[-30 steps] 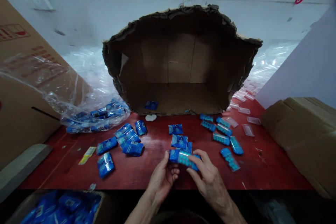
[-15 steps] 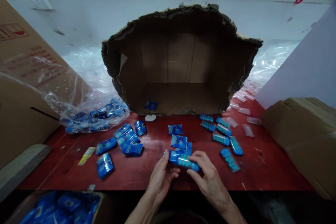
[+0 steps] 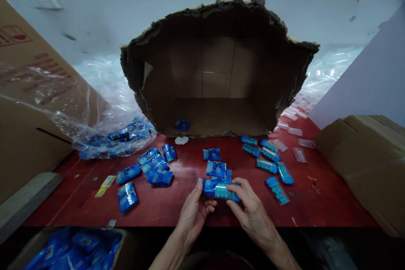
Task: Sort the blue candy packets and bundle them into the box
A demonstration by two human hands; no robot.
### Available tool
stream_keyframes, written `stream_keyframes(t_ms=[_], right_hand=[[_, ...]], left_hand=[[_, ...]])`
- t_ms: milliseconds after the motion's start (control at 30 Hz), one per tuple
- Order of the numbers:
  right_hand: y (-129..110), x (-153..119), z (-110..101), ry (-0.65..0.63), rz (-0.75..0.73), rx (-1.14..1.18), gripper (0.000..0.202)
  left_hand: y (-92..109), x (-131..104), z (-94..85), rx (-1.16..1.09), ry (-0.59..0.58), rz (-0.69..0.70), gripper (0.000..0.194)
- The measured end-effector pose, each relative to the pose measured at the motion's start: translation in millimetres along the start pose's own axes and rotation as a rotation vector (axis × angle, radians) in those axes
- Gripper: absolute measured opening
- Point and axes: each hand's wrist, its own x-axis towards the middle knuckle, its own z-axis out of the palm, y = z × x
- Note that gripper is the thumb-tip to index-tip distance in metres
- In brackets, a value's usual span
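Near the front of the red table, my right hand point(image 3: 253, 209) grips a clear plastic box of blue balls point(image 3: 223, 192) with a blue cap, between thumb and fingers. The box's left end meets a blue printed packet point(image 3: 209, 187), which my left hand point(image 3: 194, 209) pinches at its left edge. How far the box sits inside the packet cannot be made out. Just beyond my hands lie several flat blue packets point(image 3: 216, 168). To the right, several more capped boxes of blue balls point(image 3: 266, 165) are scattered on the table.
A torn-edged cardboard box point(image 3: 218, 118) opens toward me at the back. Packaged blue packets point(image 3: 155, 164) lie left, beside a clear plastic bag point(image 3: 114, 135) of more. Empty clear cases point(image 3: 299, 155) lie right, near a brown carton point(image 3: 360, 164). A box of blue packets point(image 3: 72, 249) stands below left.
My hands hold nearly the same pose, with the box and packet still together at the same place. The view has shifted slightly.
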Motion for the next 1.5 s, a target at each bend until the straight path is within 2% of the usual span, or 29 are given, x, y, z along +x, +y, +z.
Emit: stream_keyframes(t_ms=[233, 500, 633, 733, 800, 933, 1000, 1133, 1333, 1400, 1500], right_hand=[[-1.2, -0.8, 0.9, 0.028, 0.036, 0.026, 0.027], [-2.7, 0.4, 1.0, 0.052, -0.024, 0.004, 0.026], [3.1, -3.9, 17.3, 0.116, -0.025, -0.029, 0.026], [11.2, -8.5, 35.2, 0.205, -0.054, -0.059, 0.028], [13.6, -9.8, 40.8, 0.218, -0.063, 0.015, 0.028], [9.5, -5.5, 28.9, 0.038, 0.057, 0.417, 0.025], [8.0, -1.5, 19.8, -0.054, 0.161, 0.687, 0.029], [14.3, 5.5, 16.3, -0.135, 0.293, 1.108, 0.058], [30.8, 12.2, 21.8, -0.356, 0.283, 1.297, 0.078], [32.6, 14.7, 18.3, -0.439, 0.264, 1.323, 0.084], [31.8, 17.3, 10.6, -0.498, 0.281, 1.32, 0.087]], left_hand=[[0.1, 0.1, -0.7, -0.017, -0.03, 0.012, 0.029], [-0.5, -4.4, 2.7, 0.037, -0.066, 0.049, 0.028], [-3.0, -8.7, 7.5, 0.092, -0.089, 0.08, 0.027], [-5.1, -10.6, 10.2, 0.031, -0.06, 0.024, 0.024], [-5.2, -10.7, 9.9, -0.042, -0.058, -0.016, 0.021], [-1.4, -9.4, 5.5, -0.076, -0.063, -0.099, 0.019], [1.8, -9.4, 4.4, -0.052, -0.113, -0.142, 0.021], [6.6, -12.5, 7.7, -0.005, -0.299, -0.142, 0.022], [9.4, -16.9, 9.6, 0.011, -0.49, -0.193, 0.023], [9.5, -15.7, 7.9, -0.007, -0.52, -0.224, 0.023], [8.9, -12.8, 6.6, -0.016, -0.536, -0.248, 0.019]])
